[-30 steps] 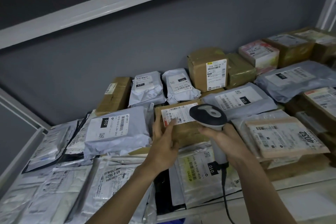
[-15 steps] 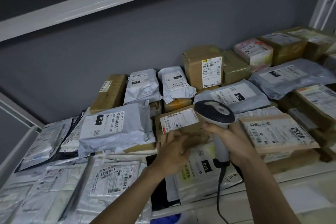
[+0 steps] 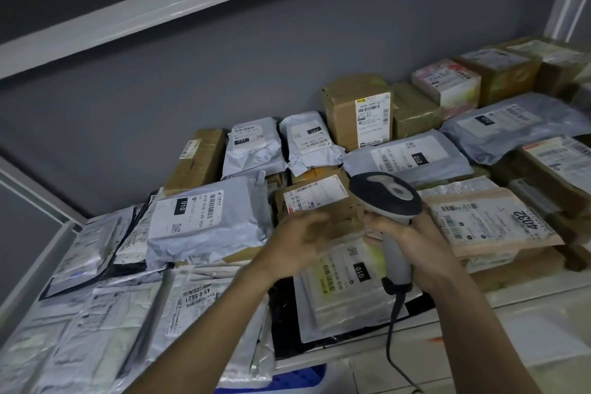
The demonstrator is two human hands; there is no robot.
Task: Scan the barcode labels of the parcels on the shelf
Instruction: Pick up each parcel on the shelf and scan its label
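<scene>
Slid down off the label since a second ago, left hand (image 3: 295, 241) now blurred at the near edge of the small brown box (image 3: 319, 211), fingers loosely spread, grip hard to tell. Just right of centre, right hand (image 3: 412, 243) wrapped around the grey handle of the scanner (image 3: 385, 195), head touching the box's right end, cable hanging toward the bottom edge. Box label (image 3: 315, 197) facing up at frame centre, among grey bags and cartons on the shelf (image 3: 511, 307). Left of it, large grey bag (image 3: 204, 214) marked 010.
</scene>
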